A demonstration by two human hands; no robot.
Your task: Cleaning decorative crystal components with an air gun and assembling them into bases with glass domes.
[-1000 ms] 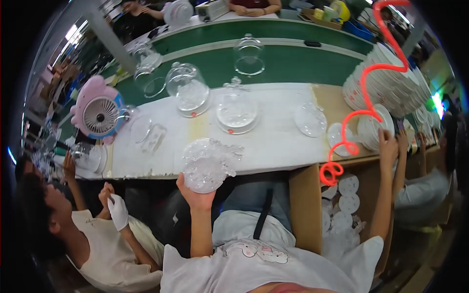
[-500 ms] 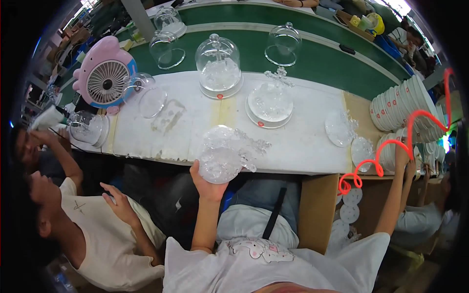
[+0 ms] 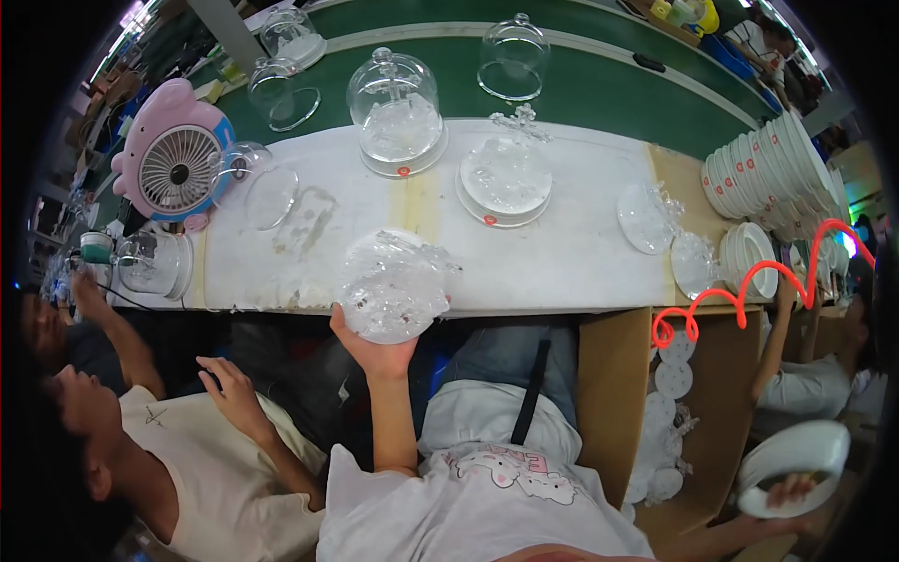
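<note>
My left hand (image 3: 379, 358) grips a round clear plastic disc with bumpy, ice-like pieces (image 3: 389, 286) from below, tilted up in front of the table's near edge. A clear branching piece hangs over the disc's right side. Low on the right, my right hand (image 3: 791, 491) holds a white round base (image 3: 826, 448). Its fingers show through the base's opening, and the base is slightly blurred. Beyond the disc, a similar ice-like piece (image 3: 506, 173) sits on a white base on the table.
A domed display (image 3: 398, 117), glass domes (image 3: 513, 61) and a pink fan (image 3: 178, 159) stand further back. Stacked white bases (image 3: 768, 178) lie to the right, behind an orange coiled hose (image 3: 744, 281). A cardboard box (image 3: 613, 403) holds clear discs. A co-worker (image 3: 206, 468) sits close on the left.
My right hand has come away from the stacked bases at the right and down toward me, now with a white base in it. My left hand has tilted the disc and moved slightly left.
</note>
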